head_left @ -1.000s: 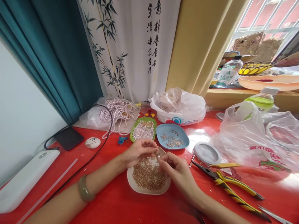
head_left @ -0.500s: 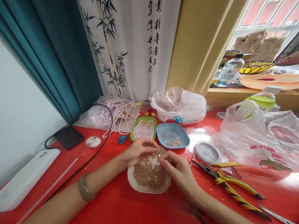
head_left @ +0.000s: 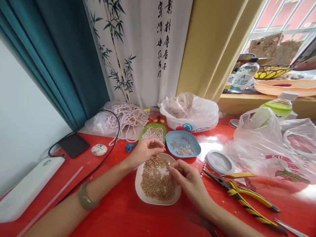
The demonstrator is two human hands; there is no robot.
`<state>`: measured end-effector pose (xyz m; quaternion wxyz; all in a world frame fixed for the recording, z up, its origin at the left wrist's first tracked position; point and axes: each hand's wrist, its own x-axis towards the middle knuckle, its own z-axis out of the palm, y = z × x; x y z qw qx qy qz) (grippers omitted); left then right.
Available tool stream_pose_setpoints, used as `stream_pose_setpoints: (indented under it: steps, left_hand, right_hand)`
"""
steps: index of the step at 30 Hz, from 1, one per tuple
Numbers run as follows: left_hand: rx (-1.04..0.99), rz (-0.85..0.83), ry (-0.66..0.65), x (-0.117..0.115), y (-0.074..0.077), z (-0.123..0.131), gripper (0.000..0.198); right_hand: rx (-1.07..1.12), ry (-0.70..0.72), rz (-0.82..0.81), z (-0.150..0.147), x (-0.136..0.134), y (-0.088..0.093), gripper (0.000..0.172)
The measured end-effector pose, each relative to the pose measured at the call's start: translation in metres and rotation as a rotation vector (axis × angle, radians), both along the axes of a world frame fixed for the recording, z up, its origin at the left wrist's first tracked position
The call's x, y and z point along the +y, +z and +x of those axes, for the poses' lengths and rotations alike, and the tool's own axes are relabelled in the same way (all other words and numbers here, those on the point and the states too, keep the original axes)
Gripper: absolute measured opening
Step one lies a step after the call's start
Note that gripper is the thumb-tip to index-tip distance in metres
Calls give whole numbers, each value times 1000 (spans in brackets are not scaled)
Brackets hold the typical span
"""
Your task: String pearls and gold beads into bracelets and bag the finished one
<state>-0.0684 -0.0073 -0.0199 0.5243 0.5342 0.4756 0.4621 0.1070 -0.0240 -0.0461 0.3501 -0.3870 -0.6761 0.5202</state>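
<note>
A white dish (head_left: 139, 192) holds a heap of small gold beads (head_left: 158, 186). Over its right rim, the thumb and forefinger of my right hand (head_left: 185, 173) pinch a tiny piece with a white pearl bead (head_left: 169, 163) showing at the fingertips; whatever else is in the pinch is hidden. My left hand (head_left: 146, 153) hovers above the dish's far left edge, thumb and fingers parted, with nothing visible in it. Just beyond it, a green tray (head_left: 163, 126) of white pearl beads is partly covered by the hand. Beside that lies a blue tray (head_left: 197, 149) with small metal pins.
Right of the dish are yellow-black pliers (head_left: 249, 194), a grey round lid (head_left: 220, 162) and a plastic bag (head_left: 256, 141). Pearl strands (head_left: 125, 115) and another bag (head_left: 190, 112) lie at the back. A black cable (head_left: 118, 126) curves past a phone (head_left: 74, 144) on the left.
My left hand has drawn away from the right fingertips, up and to the left, and its fingers have parted. The right hand keeps its pinch over the dish.
</note>
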Motion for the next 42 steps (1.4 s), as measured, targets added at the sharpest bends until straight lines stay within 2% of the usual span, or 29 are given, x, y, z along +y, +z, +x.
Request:
stream_pose_setpoints:
  steps: [4, 10, 14, 19, 29, 42]
  left_hand:
    - [363, 117, 70, 8, 5, -17, 10]
    - [810, 244, 207, 23, -5, -52, 13]
    - [1071, 266, 141, 26, -10, -67, 16]
    - [1283, 332, 83, 23, -9, -67, 22]
    - [1293, 310, 115, 27, -18, -59, 16]
    - [1063, 251, 191, 26, -14, -53, 10]
  right_hand:
    - [12, 1, -5, 0, 0, -1, 20]
    - [6, 0, 4, 0, 0, -1, 21]
    - [-13, -5, 19, 0, -1, 0, 20]
    - [-21, -2, 47, 0, -1, 0, 21]
    - [-41, 3, 50, 0, -1, 1, 20]
    - [-29, 5, 28, -1, -1, -2, 21]
